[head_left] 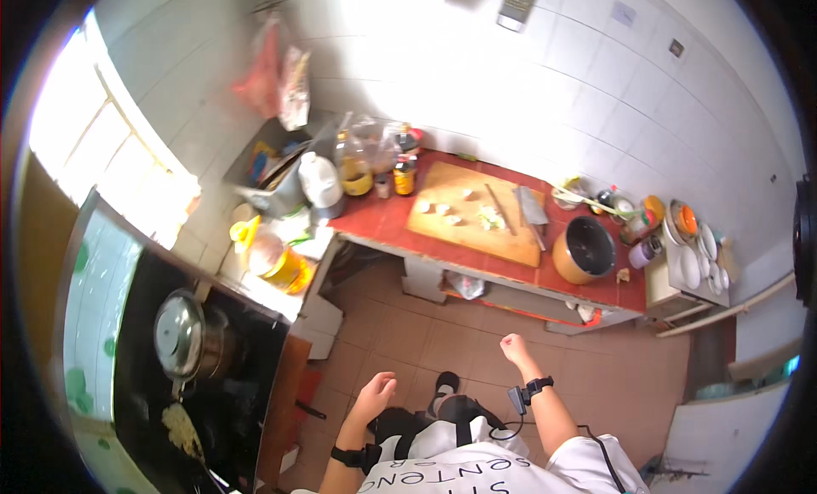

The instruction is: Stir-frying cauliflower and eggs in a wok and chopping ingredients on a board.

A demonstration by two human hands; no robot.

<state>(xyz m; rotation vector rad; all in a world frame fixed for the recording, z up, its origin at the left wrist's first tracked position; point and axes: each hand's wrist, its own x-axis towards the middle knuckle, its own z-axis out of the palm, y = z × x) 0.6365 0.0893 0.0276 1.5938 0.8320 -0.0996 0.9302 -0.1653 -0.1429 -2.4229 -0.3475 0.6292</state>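
My left hand (375, 397) hangs above the tiled floor in front of my body, loosely curled and holding nothing. Further right, my right hand (514, 350) is curled into a fist, with nothing visible in it. Neither hand touches anything. Beyond them, a wooden cutting board (440, 229) lies on the red countertop (376, 223). On the board are several small pale pieces (442, 209), a chopped pale-green heap (491, 217), a thin stick-like utensil (500, 209) and a cleaver (531, 208). A deep pot (568, 254), golden outside and dark inside, stands right of the board.
At left, a lidded metal pot (179, 334) sits on the black stove (236, 392), near a spatula (180, 427). Oil jug (281, 264), white jug (319, 181) and bottles (404, 175) crowd the corner. Jars (641, 226) and a dish rack (676, 270) stand at right.
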